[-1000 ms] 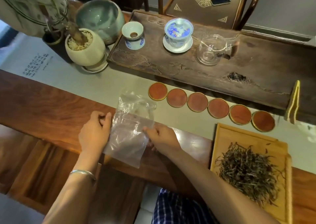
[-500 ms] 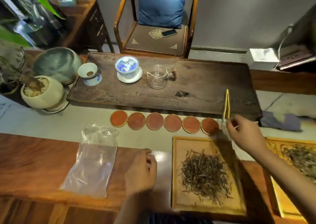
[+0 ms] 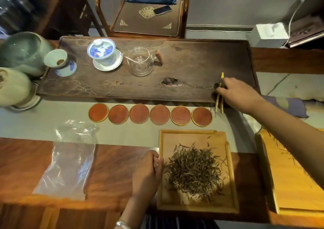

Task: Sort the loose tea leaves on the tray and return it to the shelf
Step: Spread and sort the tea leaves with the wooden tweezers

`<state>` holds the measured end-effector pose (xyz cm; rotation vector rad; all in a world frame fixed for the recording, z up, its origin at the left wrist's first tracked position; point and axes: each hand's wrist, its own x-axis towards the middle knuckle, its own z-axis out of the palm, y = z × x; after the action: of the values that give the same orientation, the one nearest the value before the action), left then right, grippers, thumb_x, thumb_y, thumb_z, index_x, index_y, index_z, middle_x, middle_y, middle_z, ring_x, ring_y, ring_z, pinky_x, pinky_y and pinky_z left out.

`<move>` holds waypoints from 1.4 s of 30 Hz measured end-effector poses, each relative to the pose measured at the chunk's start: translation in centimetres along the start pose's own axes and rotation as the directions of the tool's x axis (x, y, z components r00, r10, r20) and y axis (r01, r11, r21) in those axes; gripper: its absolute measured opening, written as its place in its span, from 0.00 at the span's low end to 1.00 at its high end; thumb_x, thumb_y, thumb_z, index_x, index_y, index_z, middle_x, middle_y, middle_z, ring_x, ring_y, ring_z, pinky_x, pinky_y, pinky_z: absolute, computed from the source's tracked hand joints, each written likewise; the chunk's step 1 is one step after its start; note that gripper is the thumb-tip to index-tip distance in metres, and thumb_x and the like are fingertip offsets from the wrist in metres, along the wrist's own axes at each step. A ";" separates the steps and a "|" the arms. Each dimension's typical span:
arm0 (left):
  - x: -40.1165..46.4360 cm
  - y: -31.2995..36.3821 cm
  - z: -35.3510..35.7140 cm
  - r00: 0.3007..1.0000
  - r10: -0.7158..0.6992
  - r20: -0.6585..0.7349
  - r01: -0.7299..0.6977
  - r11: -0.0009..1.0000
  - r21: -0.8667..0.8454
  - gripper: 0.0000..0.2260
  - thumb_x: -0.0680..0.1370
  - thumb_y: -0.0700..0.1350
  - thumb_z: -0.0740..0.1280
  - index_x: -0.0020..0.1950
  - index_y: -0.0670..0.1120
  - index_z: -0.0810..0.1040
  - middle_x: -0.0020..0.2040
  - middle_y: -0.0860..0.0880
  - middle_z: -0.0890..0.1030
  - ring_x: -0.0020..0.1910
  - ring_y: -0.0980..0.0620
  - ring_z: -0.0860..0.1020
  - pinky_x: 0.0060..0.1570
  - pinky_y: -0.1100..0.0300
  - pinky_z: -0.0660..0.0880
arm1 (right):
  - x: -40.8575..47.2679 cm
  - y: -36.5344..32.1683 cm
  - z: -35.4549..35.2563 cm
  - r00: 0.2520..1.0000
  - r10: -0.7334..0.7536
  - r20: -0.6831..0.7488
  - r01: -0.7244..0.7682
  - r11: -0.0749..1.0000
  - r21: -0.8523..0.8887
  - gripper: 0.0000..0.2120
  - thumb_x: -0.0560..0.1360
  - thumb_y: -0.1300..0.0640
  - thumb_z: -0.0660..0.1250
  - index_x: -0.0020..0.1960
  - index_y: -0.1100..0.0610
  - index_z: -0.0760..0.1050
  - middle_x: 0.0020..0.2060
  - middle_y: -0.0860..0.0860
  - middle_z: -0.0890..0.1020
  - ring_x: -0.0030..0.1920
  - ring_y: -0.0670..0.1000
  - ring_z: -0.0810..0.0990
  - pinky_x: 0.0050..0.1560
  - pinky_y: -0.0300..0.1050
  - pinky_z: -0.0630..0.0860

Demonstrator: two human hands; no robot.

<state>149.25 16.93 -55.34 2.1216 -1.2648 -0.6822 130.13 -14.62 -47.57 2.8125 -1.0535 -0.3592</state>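
1. Tea leaves (image 3: 193,170) lie in one loose, tangled heap in the middle of the small wooden tray (image 3: 231,172), with a few strays near its far edge. No separate piles show, so I judge the sorting not yet begun.
2. Tray sits at the near edge of the table (image 3: 112,160), right of centre, not on any shelf. No shelf is in view.
3. Your left hand (image 3: 147,174) rests against the tray's left rim, fingers curled round that rim, apparently steadying it.
4. Your right hand (image 3: 240,93) reaches to the near right corner of the dark tea board (image 3: 184,81) and pinches the yellow tweezers (image 3: 220,95) partway along their length; their tips point toward you, just beside the last coaster (image 3: 201,117). Whether they are lifted off the board, I cannot tell.
5. Clear plastic bag (image 3: 70,160) lies flat at the table's near left, apart from both hands.
6. Second tray (image 3: 294,176) at the right edge holds scattered strands, partly hidden by your forearm.
7. Left to do, by my reading: bring the tweezers over, pick through the heap, then carry the tray back.
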 end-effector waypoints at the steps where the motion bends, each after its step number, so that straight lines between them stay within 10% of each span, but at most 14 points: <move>1: 0.0 0.0 0.0 1.000 -0.004 0.000 0.004 1.000 -0.011 0.06 0.79 0.47 0.66 0.45 0.53 0.70 0.34 0.56 0.74 0.33 0.59 0.73 0.31 0.69 0.66 | -0.1 0.0 0.1 0.999 -0.036 0.002 0.036 0.999 -0.013 0.18 0.73 0.59 0.69 0.63 0.57 0.74 0.57 0.60 0.74 0.57 0.60 0.74 0.52 0.50 0.74; 7: 0.0 0.0 0.6 0.995 -0.092 -0.030 0.090 0.994 -0.061 0.09 0.78 0.49 0.67 0.41 0.57 0.68 0.33 0.56 0.74 0.37 0.56 0.74 0.33 0.64 0.67 | -1.3 0.6 -0.6 0.993 -0.078 -0.094 0.075 0.997 -0.033 0.14 0.73 0.63 0.69 0.57 0.64 0.77 0.54 0.64 0.80 0.57 0.63 0.77 0.61 0.56 0.72; 12: -0.2 0.4 0.5 0.994 -0.035 -0.101 0.026 0.995 -0.091 0.05 0.80 0.49 0.62 0.45 0.54 0.72 0.36 0.55 0.76 0.39 0.55 0.75 0.37 0.62 0.70 | -6.7 -1.3 -1.2 0.916 0.251 -0.313 -0.123 0.918 0.376 0.11 0.78 0.55 0.62 0.58 0.60 0.71 0.46 0.57 0.76 0.42 0.56 0.75 0.37 0.48 0.72; 22: -3.1 -1.5 1.4 0.987 0.044 -0.157 -0.049 0.999 -0.024 0.04 0.77 0.51 0.62 0.44 0.53 0.72 0.38 0.58 0.73 0.42 0.62 0.72 0.41 0.71 0.65 | -22.3 -16.7 1.3 0.857 0.515 -0.009 -0.328 0.559 0.762 0.11 0.78 0.50 0.56 0.53 0.55 0.70 0.34 0.44 0.72 0.29 0.48 0.73 0.25 0.36 0.63; 42: -3.6 -1.9 3.4 0.945 -0.048 -0.324 0.010 0.993 -0.118 0.05 0.75 0.52 0.65 0.42 0.53 0.76 0.33 0.57 0.74 0.35 0.59 0.72 0.34 0.63 0.67 | -22.8 -22.7 3.9 0.898 0.427 -0.110 -0.307 0.786 0.537 0.11 0.78 0.53 0.62 0.53 0.61 0.76 0.32 0.53 0.79 0.21 0.53 0.74 0.21 0.37 0.60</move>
<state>146.56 20.15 -58.60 2.0578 -0.9916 -0.3828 126.82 17.32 -51.53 2.8454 -1.8212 0.3313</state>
